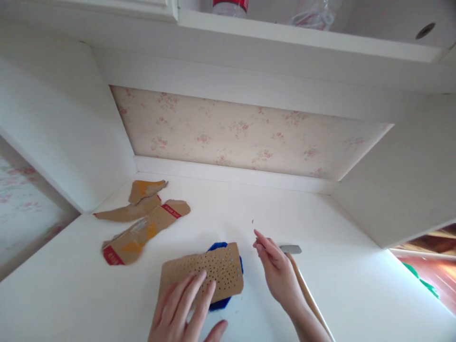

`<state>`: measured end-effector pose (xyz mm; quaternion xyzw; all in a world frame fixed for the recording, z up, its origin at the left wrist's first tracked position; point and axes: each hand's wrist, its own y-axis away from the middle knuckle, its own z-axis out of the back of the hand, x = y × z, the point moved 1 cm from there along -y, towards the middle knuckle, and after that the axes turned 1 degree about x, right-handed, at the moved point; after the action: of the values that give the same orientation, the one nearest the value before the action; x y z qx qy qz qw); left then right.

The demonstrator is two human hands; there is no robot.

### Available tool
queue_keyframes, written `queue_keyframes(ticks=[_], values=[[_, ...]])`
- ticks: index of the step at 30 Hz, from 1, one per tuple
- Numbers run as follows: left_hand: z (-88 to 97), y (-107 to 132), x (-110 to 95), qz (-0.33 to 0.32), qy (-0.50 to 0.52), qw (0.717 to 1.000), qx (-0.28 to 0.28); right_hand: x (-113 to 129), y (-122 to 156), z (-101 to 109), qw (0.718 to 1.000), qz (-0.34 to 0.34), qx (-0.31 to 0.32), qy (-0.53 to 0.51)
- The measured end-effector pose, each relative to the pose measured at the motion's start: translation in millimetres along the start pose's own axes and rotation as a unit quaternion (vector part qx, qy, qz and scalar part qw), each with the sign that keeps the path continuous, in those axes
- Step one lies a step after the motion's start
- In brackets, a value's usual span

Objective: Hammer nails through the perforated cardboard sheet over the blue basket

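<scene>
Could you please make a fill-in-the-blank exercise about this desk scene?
The left hand lies flat on a cardboard full of small ____.
The pad under the cardboard is ____ in colour.
The torn scraps lie to the ____ of the cardboard.
The hammer lies beside the ____ hand.
Missing words: holes; blue; left; right.

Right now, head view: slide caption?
Left hand flat on hole-dotted brown cardboard sheet over blue pad; right hand pinches tiny thin object.

Left hand (182,309) flat on perforated cardboard (217,267)
</scene>
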<state>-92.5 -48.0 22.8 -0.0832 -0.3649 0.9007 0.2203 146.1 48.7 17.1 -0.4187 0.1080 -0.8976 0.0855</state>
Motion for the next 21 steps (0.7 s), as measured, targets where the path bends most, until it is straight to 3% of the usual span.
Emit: queue_keyframes(ticks=[2,6,11,16,21], values=[[-8.6,-4.6,5.1,-0.044,-0.025,0.998,0.034,8.6,8.9,5.9,0.999,-0.022,-0.014,-0.041],[-17.8,-10.8,13.1,-0.072,-0.019,0.994,0.079,21.7,21.2,10.8,0.979,-0.102,-0.041,-0.170],[-21.5,-30.9,7.7,-0.078,0.015,0.989,0.121,30.8,21.1,6.9,0.986,-0.069,-0.036,-0.146],[-26.7,-41.5,-3.0,-0.037,0.052,0.995,0.081,27.4,18.0,-0.3,0.990,-0.042,-0.043,-0.130],[-27.2,-38.9,-3.2,-0.049,0.047,0.993,0.093,25.9,17.1,-2.4,0.993,-0.025,-0.034,-0.107]])
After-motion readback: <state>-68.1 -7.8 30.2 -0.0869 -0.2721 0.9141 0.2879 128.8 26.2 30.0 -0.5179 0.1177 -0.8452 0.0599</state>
